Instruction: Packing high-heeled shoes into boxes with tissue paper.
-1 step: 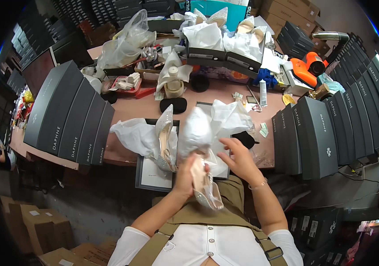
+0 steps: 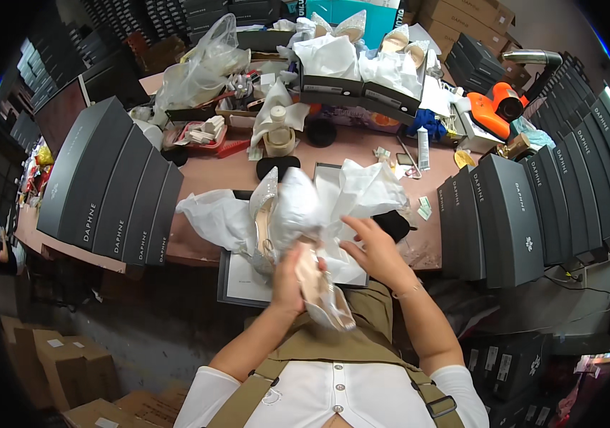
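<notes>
A silver glittery shoe (image 2: 328, 296) with a pale insole is in my left hand (image 2: 290, 279), whose fingers are closed round its middle. At the shoe's far end is a blurred, puffy white shape (image 2: 299, 203); whether it is paper or film I cannot tell. My right hand (image 2: 377, 251) hangs just to the right, fingers apart, with nothing in it. Left of the held shoe, another pointed silver shoe (image 2: 265, 210) rests on a dark shoebox (image 2: 225, 282). White tissue paper spreads out on the left (image 2: 212, 214) and the right (image 2: 372, 189).
Dark shoeboxes stand in rows at left (image 2: 98, 185) and right (image 2: 508, 214). Behind are open boxes with wrapped shoes (image 2: 362, 91), a tape roll (image 2: 280, 145), a black case (image 2: 276, 168), scissors (image 2: 410, 164), a white tube (image 2: 422, 150) and an orange device (image 2: 489, 118).
My left hand has shifted a little left and away from my body with the shoe and the white shape. My right hand has moved slightly left too, still spread.
</notes>
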Motion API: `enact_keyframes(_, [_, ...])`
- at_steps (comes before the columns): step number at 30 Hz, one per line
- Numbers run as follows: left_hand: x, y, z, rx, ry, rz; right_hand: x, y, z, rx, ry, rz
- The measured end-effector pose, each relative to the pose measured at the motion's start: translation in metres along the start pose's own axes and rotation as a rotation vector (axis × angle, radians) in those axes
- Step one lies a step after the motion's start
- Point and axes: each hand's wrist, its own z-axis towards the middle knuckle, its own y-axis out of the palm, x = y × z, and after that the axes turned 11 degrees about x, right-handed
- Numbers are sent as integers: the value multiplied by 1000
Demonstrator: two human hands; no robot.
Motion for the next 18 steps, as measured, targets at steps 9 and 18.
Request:
enact_keyframes(9, [68,-47,-9,260,226,-22,93,72,7,-180,84,-358])
enact_keyframes(18, [53,-63,1,171,99,-19,51,60,26,-122,-7,-558])
